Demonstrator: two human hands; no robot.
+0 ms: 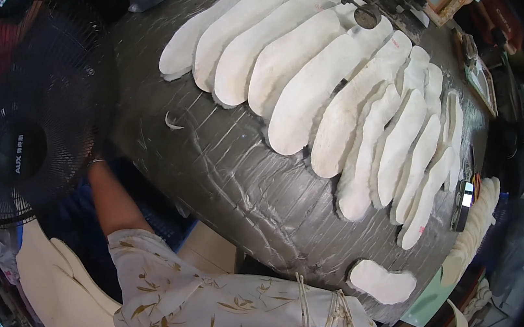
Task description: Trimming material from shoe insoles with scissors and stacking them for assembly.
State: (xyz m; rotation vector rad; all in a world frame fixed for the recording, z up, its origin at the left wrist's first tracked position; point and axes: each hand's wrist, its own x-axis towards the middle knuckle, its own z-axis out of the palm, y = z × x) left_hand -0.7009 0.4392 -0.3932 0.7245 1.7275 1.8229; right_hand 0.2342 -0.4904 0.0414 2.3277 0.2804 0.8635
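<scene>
I record the grey table [202, 158] to the right of the left hand, and the black fan [21, 150] overlapping that hand's position. The white fleecy insoles [310, 102] lie on the table in a spread, overlapping row, well to the hand's right. I judge them light, soft, bendable and not slippery; a pinch at the rounded end facing the hand should serve. One short white piece [382, 282] lies apart, nearer the body. The left forearm [114, 204] reaches forward from its sleeve; its hand is obscured, so I cannot tell its opening or hold. The right hand is out of view
</scene>
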